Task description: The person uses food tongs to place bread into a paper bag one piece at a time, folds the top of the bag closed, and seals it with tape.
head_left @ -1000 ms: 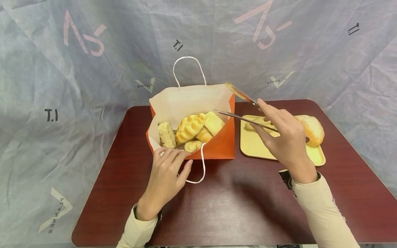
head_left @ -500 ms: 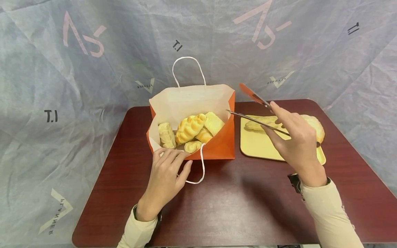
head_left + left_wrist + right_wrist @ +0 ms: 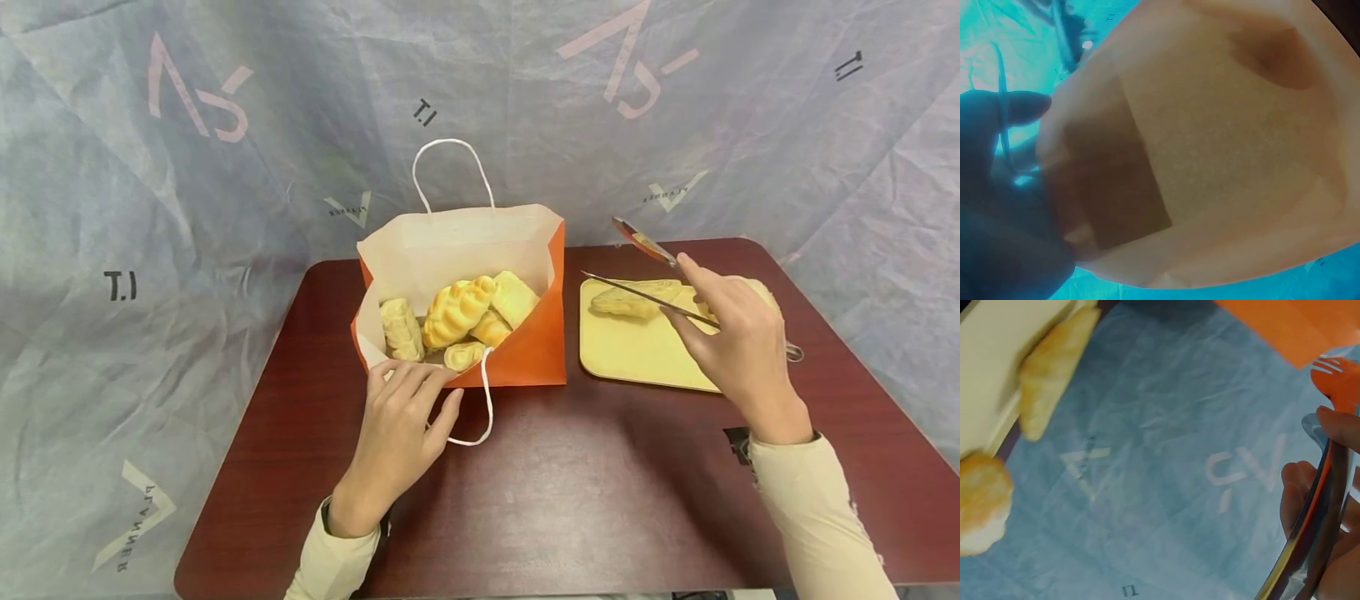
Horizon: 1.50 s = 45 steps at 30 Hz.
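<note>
An orange paper bag (image 3: 534, 346) with a white inside and white handles stands wide open on the table. In it lie several breads, among them a golden braided bread (image 3: 457, 312). My left hand (image 3: 405, 429) grips the bag's near rim, fingers over the edge and thumb outside. Metal tongs (image 3: 1327, 500) are held in my right hand (image 3: 738, 350), their arms spread apart with nothing between them. The tongs hang above a yellow tray (image 3: 622, 354). On the tray lie a long bread (image 3: 633, 302) and a rounded bread (image 3: 982, 503), mostly hidden by my right hand in the head view.
The dark red table (image 3: 525, 508) has rounded corners. A grey printed cloth (image 3: 285, 100) hangs close behind it and at both sides. One bag handle (image 3: 450, 142) stands up at the back; the other droops over the front.
My right hand has moved right with the spread tongs, away from the bag and over the tray. My left hand stays on the bag's rim.
</note>
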{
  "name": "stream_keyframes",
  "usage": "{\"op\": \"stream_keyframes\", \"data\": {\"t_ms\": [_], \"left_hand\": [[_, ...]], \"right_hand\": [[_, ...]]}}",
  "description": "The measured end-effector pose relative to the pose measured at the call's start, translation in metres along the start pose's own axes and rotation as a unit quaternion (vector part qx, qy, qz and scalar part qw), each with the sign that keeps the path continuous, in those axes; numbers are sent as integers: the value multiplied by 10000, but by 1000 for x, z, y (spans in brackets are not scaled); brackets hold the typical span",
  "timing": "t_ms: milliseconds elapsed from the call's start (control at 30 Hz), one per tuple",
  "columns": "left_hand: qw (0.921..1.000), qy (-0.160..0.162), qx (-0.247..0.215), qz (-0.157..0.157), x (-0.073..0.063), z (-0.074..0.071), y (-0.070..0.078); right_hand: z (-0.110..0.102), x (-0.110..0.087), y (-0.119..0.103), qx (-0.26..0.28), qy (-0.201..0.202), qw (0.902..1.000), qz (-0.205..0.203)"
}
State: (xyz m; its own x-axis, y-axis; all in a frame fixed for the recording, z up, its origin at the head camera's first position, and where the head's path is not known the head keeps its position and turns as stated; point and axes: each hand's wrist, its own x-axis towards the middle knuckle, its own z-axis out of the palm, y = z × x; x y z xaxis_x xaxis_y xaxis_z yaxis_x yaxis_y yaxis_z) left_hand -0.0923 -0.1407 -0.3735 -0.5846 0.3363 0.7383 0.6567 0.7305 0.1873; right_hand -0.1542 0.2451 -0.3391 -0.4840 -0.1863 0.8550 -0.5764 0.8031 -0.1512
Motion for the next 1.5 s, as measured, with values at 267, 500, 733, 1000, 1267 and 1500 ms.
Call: {"op": "stream_keyframes", "data": {"t_ms": [267, 500, 733, 1000, 1267, 1500], "left_hand": [[10000, -5, -5, -23, 0, -1, 1], [10000, -5, 14, -2, 1, -1, 1], [9999, -146, 14, -48, 2, -2, 2], [9998, -198, 27, -58, 2, -4, 1], [9998, -160, 81, -41, 2, -2, 1], [9998, -138, 141, 1, 3, -1, 1]], "right_hand": [[5, -16, 31, -469, -548, 9974, -12], [12, -34, 64, -989, -948, 9902, -263], [19, -56, 87, -1181, -1280, 9839, -393], [28, -79, 105, -1491, -1630, 9723, -757], [32, -84, 114, -1702, -1765, 9672, -669], [35, -85, 121, -1751, -1858, 9650, -603]]}}
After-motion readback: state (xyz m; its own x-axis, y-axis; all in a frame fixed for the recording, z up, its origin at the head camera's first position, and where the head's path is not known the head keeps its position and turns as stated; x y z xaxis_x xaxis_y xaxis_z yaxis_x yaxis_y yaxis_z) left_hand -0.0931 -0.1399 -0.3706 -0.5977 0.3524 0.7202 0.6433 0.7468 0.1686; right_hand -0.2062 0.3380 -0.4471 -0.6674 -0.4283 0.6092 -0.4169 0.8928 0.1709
